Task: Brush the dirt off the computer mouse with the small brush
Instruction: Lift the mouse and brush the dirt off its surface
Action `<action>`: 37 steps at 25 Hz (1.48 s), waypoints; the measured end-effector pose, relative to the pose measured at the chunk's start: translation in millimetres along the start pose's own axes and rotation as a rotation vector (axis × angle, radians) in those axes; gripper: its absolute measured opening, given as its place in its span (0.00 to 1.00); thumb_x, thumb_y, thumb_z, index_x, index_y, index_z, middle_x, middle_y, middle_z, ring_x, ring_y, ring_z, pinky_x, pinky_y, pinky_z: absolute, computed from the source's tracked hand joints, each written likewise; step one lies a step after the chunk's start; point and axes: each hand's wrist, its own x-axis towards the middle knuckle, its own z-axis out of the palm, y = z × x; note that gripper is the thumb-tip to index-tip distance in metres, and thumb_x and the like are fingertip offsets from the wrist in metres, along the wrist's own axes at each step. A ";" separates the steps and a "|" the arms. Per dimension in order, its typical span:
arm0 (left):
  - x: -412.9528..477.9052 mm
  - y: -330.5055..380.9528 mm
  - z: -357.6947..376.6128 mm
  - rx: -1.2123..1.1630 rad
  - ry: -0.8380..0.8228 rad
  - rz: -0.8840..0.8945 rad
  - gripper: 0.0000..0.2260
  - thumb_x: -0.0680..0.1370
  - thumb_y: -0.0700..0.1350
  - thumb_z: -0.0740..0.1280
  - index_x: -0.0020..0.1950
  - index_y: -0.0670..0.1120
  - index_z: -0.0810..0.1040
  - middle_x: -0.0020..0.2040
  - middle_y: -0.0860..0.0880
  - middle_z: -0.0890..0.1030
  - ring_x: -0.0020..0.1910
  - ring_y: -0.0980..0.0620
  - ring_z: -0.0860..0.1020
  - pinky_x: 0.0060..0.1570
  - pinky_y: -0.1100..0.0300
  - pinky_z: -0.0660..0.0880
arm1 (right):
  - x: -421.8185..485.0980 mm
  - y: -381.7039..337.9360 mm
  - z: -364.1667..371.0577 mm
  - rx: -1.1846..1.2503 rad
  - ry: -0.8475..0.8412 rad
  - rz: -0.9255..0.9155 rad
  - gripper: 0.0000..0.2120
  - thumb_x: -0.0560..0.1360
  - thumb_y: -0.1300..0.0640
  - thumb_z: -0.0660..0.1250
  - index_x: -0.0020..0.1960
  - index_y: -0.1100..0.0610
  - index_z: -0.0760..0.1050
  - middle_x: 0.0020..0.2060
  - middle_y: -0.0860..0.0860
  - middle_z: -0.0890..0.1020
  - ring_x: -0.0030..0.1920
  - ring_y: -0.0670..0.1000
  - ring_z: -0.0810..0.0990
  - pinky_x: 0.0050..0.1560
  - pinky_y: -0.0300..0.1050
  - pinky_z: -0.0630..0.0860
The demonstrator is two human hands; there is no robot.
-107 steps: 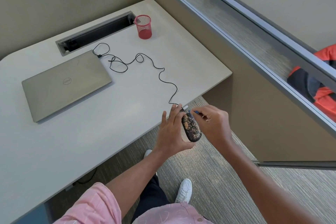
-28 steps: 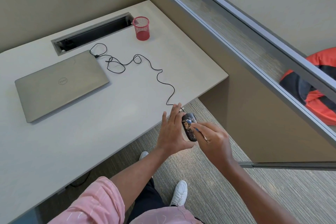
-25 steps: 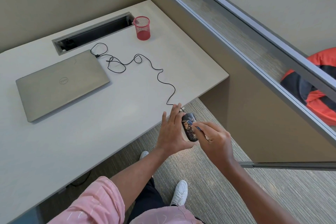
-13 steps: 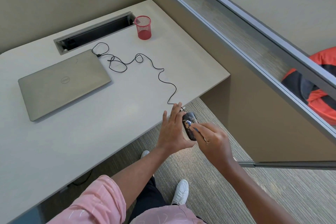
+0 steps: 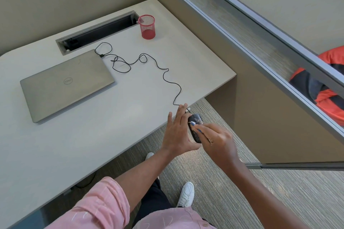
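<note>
A black computer mouse (image 5: 195, 120) speckled with tan dirt is held in the air just off the desk's front edge. My left hand (image 5: 177, 134) grips it from the left, thumb under its near end. My right hand (image 5: 217, 142) pinches a small blue brush (image 5: 197, 128), whose white bristles rest on the mouse's top. Most of the brush is hidden under my fingers. The mouse's black cable (image 5: 163, 76) runs back across the desk in loops.
A closed grey laptop (image 5: 65, 84) lies on the white desk (image 5: 78, 135) at the left. A red mesh cup (image 5: 147, 26) stands by a cable slot (image 5: 96, 32) at the back. A partition wall with a glass strip (image 5: 242, 29) is to the right. Carpet and my white shoes lie below.
Over the last seconds my right hand came from the mouse's far end onto its top with the brush. The upper part of the mouse now shows less dirt.
</note>
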 end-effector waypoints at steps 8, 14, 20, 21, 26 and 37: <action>-0.7 -1.8 3.6 0.002 0.013 0.013 0.50 0.65 0.67 0.82 0.78 0.44 0.68 0.91 0.48 0.52 0.91 0.49 0.48 0.88 0.34 0.51 | 9.5 1.4 4.2 -0.007 0.034 -0.004 0.05 0.77 0.67 0.80 0.52 0.64 0.90 0.46 0.56 0.92 0.42 0.57 0.91 0.37 0.53 0.87; 0.5 -5.1 4.2 0.012 0.000 0.017 0.47 0.66 0.65 0.81 0.77 0.45 0.67 0.91 0.48 0.50 0.91 0.48 0.46 0.87 0.33 0.52 | -1.0 -5.2 7.0 -0.012 -0.007 -0.059 0.08 0.74 0.70 0.84 0.50 0.63 0.90 0.45 0.56 0.91 0.42 0.57 0.91 0.36 0.52 0.87; -1.5 -4.7 4.2 -0.004 0.011 0.010 0.49 0.66 0.66 0.82 0.78 0.44 0.68 0.91 0.48 0.51 0.91 0.49 0.47 0.87 0.34 0.51 | 4.9 -8.0 -0.8 0.027 0.037 -0.033 0.04 0.77 0.66 0.79 0.51 0.65 0.90 0.45 0.57 0.91 0.42 0.57 0.91 0.38 0.51 0.88; -1.3 -4.0 3.8 0.005 0.014 0.014 0.49 0.66 0.67 0.81 0.78 0.43 0.68 0.91 0.48 0.52 0.91 0.49 0.48 0.87 0.34 0.51 | 6.9 -6.3 -1.1 0.018 0.043 -0.018 0.04 0.77 0.66 0.79 0.51 0.65 0.90 0.45 0.57 0.91 0.42 0.58 0.91 0.37 0.53 0.88; 0.7 -2.7 3.4 -0.012 0.024 0.018 0.48 0.66 0.66 0.82 0.77 0.44 0.68 0.91 0.48 0.53 0.91 0.50 0.46 0.87 0.33 0.52 | 0.0 -3.3 -0.4 -0.001 0.007 -0.045 0.03 0.78 0.66 0.78 0.50 0.63 0.90 0.45 0.55 0.91 0.42 0.56 0.90 0.36 0.52 0.87; 1.0 -3.2 2.2 -0.007 0.022 0.010 0.51 0.66 0.69 0.78 0.79 0.43 0.66 0.91 0.48 0.53 0.91 0.48 0.47 0.87 0.34 0.51 | 4.1 -4.3 -6.6 0.024 0.028 -0.006 0.04 0.77 0.68 0.79 0.52 0.65 0.90 0.46 0.58 0.91 0.42 0.58 0.91 0.38 0.54 0.88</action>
